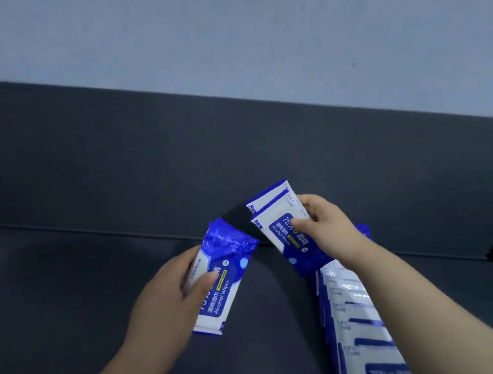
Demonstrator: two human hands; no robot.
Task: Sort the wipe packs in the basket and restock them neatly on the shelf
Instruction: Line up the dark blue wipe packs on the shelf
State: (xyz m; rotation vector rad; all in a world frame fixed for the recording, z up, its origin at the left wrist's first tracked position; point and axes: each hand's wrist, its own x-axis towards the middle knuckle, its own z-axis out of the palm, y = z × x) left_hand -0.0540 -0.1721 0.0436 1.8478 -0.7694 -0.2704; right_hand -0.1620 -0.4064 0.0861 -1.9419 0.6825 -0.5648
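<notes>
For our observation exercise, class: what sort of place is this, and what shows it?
Probably a living room, not a shop: a dark grey cushioned sofa with a seat seam, a plain pale wall behind it, and a row of wipe packs laid on the seat.

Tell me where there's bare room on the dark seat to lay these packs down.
Widest bare patch: the dark seat left of the left hand, in front of the seam. A narrower strip lies between the left-hand pack and the row of packs. Crowded: lower right, where that row runs under the right forearm and the right hand grips stacked packs.
</notes>
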